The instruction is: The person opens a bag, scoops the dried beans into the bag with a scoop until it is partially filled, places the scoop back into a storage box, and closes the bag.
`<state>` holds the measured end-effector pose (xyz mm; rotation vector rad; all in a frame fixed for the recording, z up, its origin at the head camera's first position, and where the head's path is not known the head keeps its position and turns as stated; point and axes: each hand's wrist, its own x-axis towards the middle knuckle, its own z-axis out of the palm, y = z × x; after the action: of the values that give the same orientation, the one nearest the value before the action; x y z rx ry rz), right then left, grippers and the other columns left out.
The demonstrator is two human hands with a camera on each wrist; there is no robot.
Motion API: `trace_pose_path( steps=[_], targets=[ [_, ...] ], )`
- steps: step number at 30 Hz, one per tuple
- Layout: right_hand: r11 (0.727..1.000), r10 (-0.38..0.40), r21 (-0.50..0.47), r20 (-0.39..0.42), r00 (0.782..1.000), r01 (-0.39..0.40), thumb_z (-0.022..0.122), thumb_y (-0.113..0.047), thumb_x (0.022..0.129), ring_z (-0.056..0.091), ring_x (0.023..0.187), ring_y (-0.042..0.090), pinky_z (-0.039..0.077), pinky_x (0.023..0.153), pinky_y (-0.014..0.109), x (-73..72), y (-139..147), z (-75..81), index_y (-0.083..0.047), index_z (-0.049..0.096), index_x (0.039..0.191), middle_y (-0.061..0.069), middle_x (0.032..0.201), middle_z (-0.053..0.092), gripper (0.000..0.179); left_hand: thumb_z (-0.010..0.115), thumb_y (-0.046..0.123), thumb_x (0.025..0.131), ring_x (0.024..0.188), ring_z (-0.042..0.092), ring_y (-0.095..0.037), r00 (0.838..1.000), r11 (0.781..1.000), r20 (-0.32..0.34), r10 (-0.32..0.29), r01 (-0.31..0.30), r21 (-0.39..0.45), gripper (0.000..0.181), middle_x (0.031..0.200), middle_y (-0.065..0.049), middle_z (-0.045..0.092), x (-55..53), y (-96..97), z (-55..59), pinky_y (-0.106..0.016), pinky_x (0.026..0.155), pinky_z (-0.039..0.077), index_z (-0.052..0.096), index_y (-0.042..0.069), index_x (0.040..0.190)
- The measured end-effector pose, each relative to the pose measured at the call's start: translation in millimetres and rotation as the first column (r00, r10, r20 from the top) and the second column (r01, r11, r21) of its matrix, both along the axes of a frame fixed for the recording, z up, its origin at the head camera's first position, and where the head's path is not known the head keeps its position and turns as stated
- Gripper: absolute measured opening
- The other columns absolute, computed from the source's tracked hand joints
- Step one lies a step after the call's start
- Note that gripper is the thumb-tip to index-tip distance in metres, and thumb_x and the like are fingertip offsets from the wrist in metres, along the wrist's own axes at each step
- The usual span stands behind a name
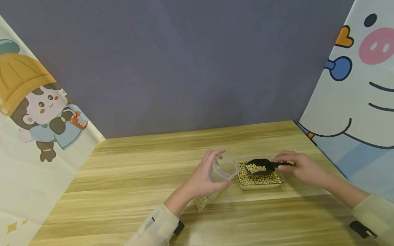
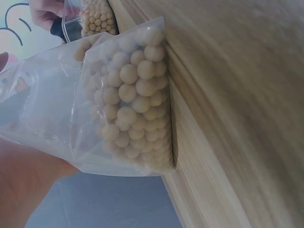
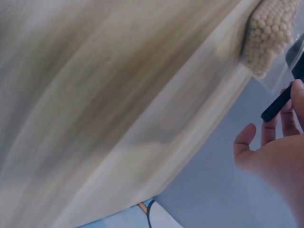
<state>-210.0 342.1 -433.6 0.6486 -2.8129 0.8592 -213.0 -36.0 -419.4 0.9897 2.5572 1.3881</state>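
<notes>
My left hand (image 1: 200, 181) grips a clear plastic bag (image 1: 226, 167) near its top, thumb and fingers spread around the wide-open mouth. Round pale-yellow beans, likely soybeans (image 2: 135, 102), fill the bag's lower part, which rests on the table in the left wrist view. To the right, my right hand (image 1: 307, 169) pinches the handle of a black scoop (image 1: 269, 166). Beans lie in the scoop's bowl, which is over a clear rectangular container (image 1: 261, 187) full of the same beans. The right wrist view shows the scoop handle (image 3: 277, 105) between thumb and fingers.
Both hands work above a wood-grain table (image 1: 138, 164). A grey panel (image 1: 197, 68) rises behind it. Cartoon-printed sheets stand at the left (image 1: 46, 112) and the right (image 1: 363, 102).
</notes>
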Motion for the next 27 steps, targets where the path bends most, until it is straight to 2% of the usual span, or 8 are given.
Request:
trace_pose_path(
  steps=[2,4,9,13,16,19,22,27],
  targets=[
    [1.0,0.007,-0.029,-0.017,1.0,-0.008,0.074,-0.006,0.096,0.051,0.108,-0.019,0.056,0.073,0.023,-0.5,5,2.3,-0.014,0.078,0.122,0.006,0.119,0.074,0.027,0.086,0.03,0.084,0.128,0.055,-0.024,1.0,1.0,-0.001,-0.002,0.002,-0.002,0.098,0.152,-0.013,0.049,-0.5,0.7,0.1,-0.034,0.095,0.061,0.032,0.025,0.165],
    [0.999,0.004,-0.032,-0.053,0.999,-0.006,0.074,-0.003,0.096,0.051,0.104,-0.019,0.052,0.066,0.022,-1.2,8,9.2,-0.013,0.078,0.121,0.007,0.117,0.074,0.027,0.087,0.03,0.084,0.128,0.055,-0.023,1.0,1.0,0.0,-0.002,0.002,-0.004,0.098,0.152,-0.012,0.049,-0.9,1.5,-0.2,-0.034,0.096,0.061,0.032,0.027,0.165],
    [0.999,-0.037,0.034,-0.149,0.988,0.042,0.075,-0.003,0.095,0.052,0.098,-0.016,0.047,0.062,0.023,-3.1,8,41.1,-0.017,0.079,0.12,0.006,0.12,0.076,0.028,0.087,0.03,0.083,0.129,0.056,-0.027,1.0,1.0,0.0,-0.005,0.005,-0.005,0.099,0.152,-0.012,0.049,-1.1,3.3,-1.0,-0.032,0.095,0.061,0.032,0.027,0.164],
    [0.995,-0.033,0.081,-0.206,0.978,0.05,0.077,-0.004,0.094,0.056,0.101,-0.014,0.051,0.067,0.025,-3.9,0,66.4,-0.018,0.08,0.12,0.005,0.121,0.077,0.03,0.089,0.028,0.081,0.131,0.056,-0.032,1.0,1.0,-0.001,-0.012,0.012,0.004,0.1,0.152,-0.014,0.049,-0.6,4.2,0.1,-0.032,0.094,0.061,0.032,0.025,0.164],
    [0.992,-0.011,0.124,-0.225,0.974,0.039,0.078,-0.004,0.093,0.067,0.105,0.006,0.055,0.072,0.027,-3.5,-11,84.4,-0.018,0.081,0.121,0.004,0.121,0.077,0.031,0.089,0.028,0.081,0.132,0.056,-0.034,1.0,1.0,0.0,-0.012,0.012,0.006,0.101,0.152,-0.012,0.049,-0.2,4.5,1.0,-0.034,0.096,0.061,0.032,0.025,0.164],
    [0.987,0.019,0.16,-0.219,0.976,0.017,0.078,-0.006,0.094,0.069,0.112,0.026,0.058,0.079,0.033,-1.9,-26,100.8,-0.019,0.081,0.121,0.003,0.122,0.076,0.031,0.089,0.029,0.081,0.133,0.056,-0.035,1.0,1.0,0.002,-0.009,0.009,0.007,0.101,0.152,-0.011,0.049,-0.5,4.8,0.8,-0.035,0.097,0.061,0.032,0.026,0.164],
    [0.982,0.061,0.188,-0.201,0.978,-0.023,0.078,-0.008,0.094,0.068,0.115,0.027,0.058,0.082,0.039,-0.3,-42,114.1,-0.02,0.08,0.121,-0.001,0.121,0.076,0.03,0.09,0.03,0.081,0.134,0.055,-0.032,1.0,1.0,-0.002,-0.007,0.007,0.004,0.102,0.153,-0.011,0.049,-1.3,5.1,-0.1,-0.035,0.097,0.061,0.031,0.027,0.165],
    [0.959,0.173,0.259,-0.21,0.962,-0.116,0.08,-0.008,0.092,0.066,0.103,0.017,0.056,0.088,0.047,0.7,-69,126.1,-0.021,0.081,0.118,-0.006,0.115,0.075,0.029,0.09,0.032,0.081,0.132,0.055,-0.027,1.0,1.0,-0.005,-0.001,0.001,0.003,0.102,0.154,-0.008,0.047,-1.7,5.3,-1.1,-0.029,0.093,0.061,0.031,0.026,0.165]
  ],
)
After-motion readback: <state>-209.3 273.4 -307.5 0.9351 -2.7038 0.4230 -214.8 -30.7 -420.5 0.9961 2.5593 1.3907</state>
